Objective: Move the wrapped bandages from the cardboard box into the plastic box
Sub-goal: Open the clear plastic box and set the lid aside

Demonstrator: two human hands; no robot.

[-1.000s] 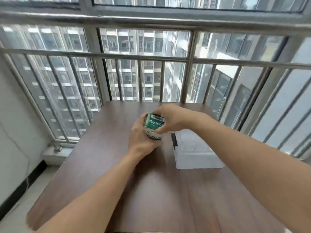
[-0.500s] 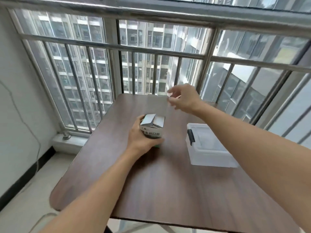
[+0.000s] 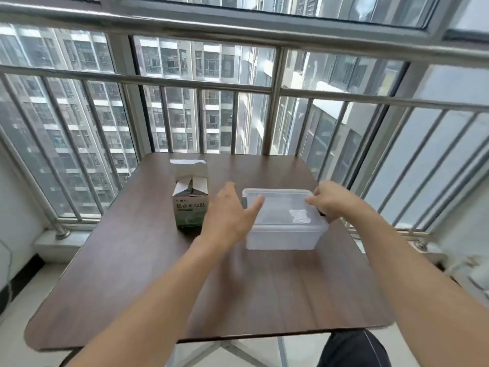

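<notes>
Flanking translucent plastic box (image 3: pixel 284 235), hands.

Green-white cardboard box (image 3: pixel 191 205) upright, flaps open, left of lidded translucent plastic box (image 3: pixel 284 229)

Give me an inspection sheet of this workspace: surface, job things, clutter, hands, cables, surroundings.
Surface: dark wood table, rounded corners.
Job things: cardboard box upright, top flaps open; plastic box to its right, lid on. No bandages visible outside the cardboard box.
Clutter: nothing seen.
Hands: left hand open, blurred, at the plastic box's left end; right hand at its right end, fingers curled at the lid edge.
Cables: one thin cable on the left wall.
Surroundings: railing, windows, high-rise buildings outside.
</notes>
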